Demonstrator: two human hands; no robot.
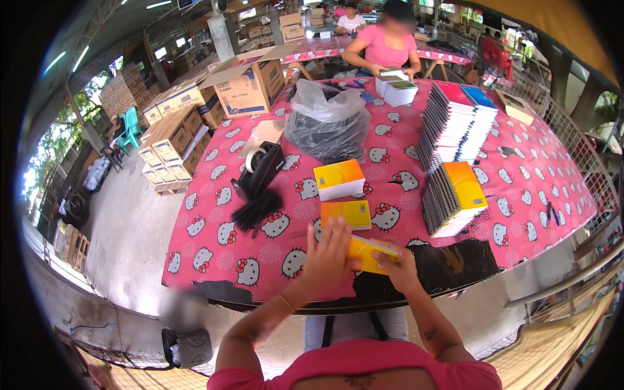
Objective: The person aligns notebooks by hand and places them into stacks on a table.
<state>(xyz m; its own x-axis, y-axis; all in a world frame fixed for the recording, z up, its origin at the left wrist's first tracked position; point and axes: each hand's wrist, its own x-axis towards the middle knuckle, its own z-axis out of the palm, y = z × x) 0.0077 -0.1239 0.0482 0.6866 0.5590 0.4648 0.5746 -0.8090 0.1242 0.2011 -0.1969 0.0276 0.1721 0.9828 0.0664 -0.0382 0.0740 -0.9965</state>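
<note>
At the table's near edge, my right hand point(401, 268) grips a small yellow notebook point(368, 255), thumb on top. My left hand point(327, 257) is at its left end with the fingers stretched out, their tips by a low stack of yellow-orange notebooks point(348, 213); whether it touches the notebook I cannot tell. Just beyond stands another yellow-orange stack point(339, 179). To the left lies a bundle of black binding coils point(257, 211), beside a black tape dispenser point(261, 170). A stack of coil-bound yellow notebooks point(463, 188) is to the right.
A tall stack of red and blue coil-bound notebooks point(458, 123) stands farther right. A plastic bag point(328, 123) with dark contents sits mid-table. Pliers point(554, 213) lie at the right. Across the table a co-worker point(387, 45) handles a pad stack point(396, 90). Cardboard boxes point(250, 84) stand far left.
</note>
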